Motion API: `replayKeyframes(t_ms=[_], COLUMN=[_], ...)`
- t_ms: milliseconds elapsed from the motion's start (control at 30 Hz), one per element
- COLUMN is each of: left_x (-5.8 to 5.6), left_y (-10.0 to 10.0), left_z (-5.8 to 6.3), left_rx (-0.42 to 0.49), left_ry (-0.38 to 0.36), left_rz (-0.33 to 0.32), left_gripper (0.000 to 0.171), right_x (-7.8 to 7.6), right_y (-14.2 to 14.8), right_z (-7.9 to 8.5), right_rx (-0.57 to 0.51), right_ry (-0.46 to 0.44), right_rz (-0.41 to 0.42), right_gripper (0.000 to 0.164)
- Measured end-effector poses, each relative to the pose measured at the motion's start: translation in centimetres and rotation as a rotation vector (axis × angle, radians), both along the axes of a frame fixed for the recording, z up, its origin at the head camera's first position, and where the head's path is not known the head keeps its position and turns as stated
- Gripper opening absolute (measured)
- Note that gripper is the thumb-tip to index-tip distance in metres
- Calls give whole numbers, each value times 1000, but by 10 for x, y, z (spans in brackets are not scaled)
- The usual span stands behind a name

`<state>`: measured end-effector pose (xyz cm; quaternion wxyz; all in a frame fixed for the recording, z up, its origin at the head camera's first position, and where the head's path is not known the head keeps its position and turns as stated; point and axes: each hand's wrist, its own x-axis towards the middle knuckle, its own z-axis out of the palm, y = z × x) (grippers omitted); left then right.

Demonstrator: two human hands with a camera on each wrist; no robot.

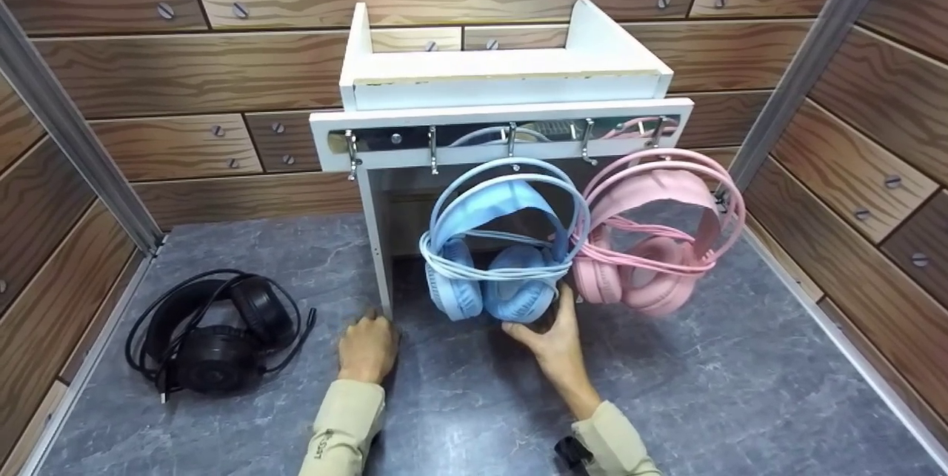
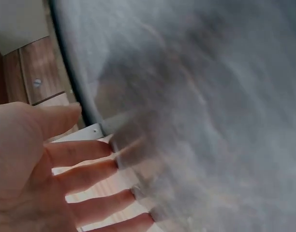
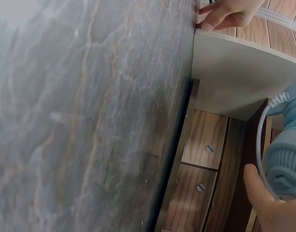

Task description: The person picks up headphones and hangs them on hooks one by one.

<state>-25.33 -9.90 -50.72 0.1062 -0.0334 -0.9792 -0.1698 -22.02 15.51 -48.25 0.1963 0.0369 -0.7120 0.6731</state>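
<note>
A white rack (image 1: pixel 415 118) with metal hooks stands on the grey marbled surface. Blue headphones (image 1: pixel 491 215) hang from its hook board, cable wound round them. To their right hang pink headphones (image 1: pixel 670 191), overlapped at one edge by the blue pair's band. My left hand (image 1: pixel 368 348) is low at the front foot of the left side panel (image 2: pixel 73 137); in the left wrist view its fingers stretch out, thumb apart. My right hand (image 1: pixel 554 346) is below the blue right ear cup, thumb spread from the fingers, which are partly hidden behind the cup.
Black headphones (image 1: pixel 215 359) with a microphone boom and looped cable lie on the surface at the left. Wood-patterned walls (image 1: pixel 874 143) with metal corner posts enclose the back and sides. The left hook (image 1: pixel 350 154) holds nothing.
</note>
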Motion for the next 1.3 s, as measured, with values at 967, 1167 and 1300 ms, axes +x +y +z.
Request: replayKeyframes(t_ms=[967, 1167, 1300], left_x=[30, 35, 40], left_y=[-21, -27, -31], left_z=[21, 25, 26], left_rx=[-35, -17, -12], left_ry=[524, 516, 513], left_rz=[-76, -64, -55], left_gripper=[24, 23, 23], right_x=[44, 48, 48], right_y=[46, 48, 48], right_z=[27, 30, 29], right_rx=[470, 553, 624], right_ry=[46, 81, 149], right_rz=[-93, -121, -147], right_gripper=[46, 38, 39])
